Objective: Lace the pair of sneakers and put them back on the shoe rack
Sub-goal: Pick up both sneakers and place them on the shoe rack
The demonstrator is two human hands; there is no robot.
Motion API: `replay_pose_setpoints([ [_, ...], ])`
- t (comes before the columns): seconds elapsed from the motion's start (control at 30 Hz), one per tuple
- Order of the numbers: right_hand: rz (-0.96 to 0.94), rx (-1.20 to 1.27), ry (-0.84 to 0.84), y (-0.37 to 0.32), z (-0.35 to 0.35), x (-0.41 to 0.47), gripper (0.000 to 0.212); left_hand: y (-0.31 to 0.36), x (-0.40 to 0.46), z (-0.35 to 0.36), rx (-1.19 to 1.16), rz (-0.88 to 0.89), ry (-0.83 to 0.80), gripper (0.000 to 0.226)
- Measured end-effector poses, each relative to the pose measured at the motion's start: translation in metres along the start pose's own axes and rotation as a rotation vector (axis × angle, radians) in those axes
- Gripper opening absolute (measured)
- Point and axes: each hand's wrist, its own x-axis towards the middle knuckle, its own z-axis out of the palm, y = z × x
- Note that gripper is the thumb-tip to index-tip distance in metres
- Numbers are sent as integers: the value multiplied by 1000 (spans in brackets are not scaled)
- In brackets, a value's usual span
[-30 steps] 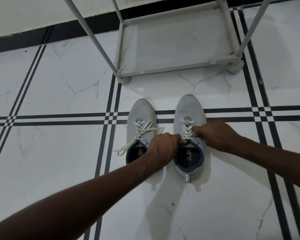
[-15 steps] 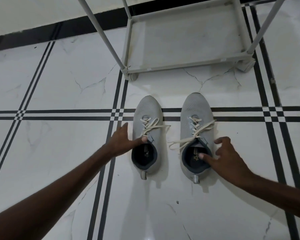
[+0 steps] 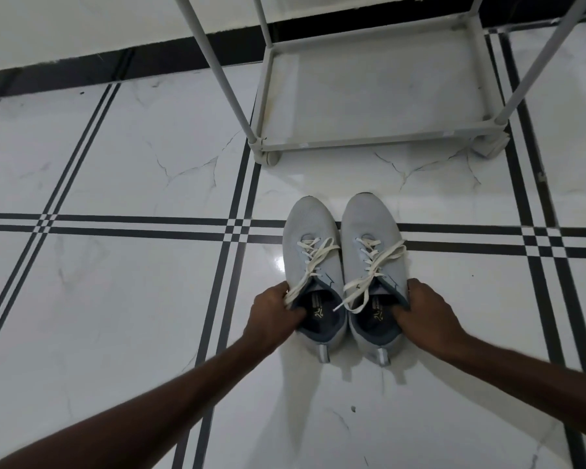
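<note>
Two light grey sneakers with cream laces stand side by side on the tiled floor, toes pointing away from me. My left hand (image 3: 274,313) grips the outer collar of the left sneaker (image 3: 310,238), fingers inside its opening. My right hand (image 3: 422,311) grips the outer collar of the right sneaker (image 3: 369,225) the same way. The laces are threaded through the eyelets, and their loose ends lie untied over the tongues. The white shoe rack (image 3: 369,138) stands just beyond the toes, its bottom shelf bare.
The rack's slanted white poles (image 3: 217,69) rise towards me on both sides of the shelf. A black skirting strip and a white wall run behind it. The floor is glossy white marble tile (image 3: 115,316) with black double lines.
Both hands let go of the right sneaker's laces, moved apart, and each took hold of one sneaker's collar. The two sneakers now stand closer together.
</note>
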Motion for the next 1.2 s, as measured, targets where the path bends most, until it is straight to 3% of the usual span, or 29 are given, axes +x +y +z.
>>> replay_pose_setpoints([
  [0.27,15,-7,40,-41,-67,-45,18,45,-24,-56,11,67,-29,17],
  [0.7,-76,60,219,-193,-305,-179,8,225,-133,-285,-33,152,16,30],
  [0.83,-88,100,252,-232,-378,-205,7,283,-154,-349,-43,183,41,20],
  [1.2,-93,117,326,-306,-532,-186,10,419,-121,-460,-51,237,92,11],
])
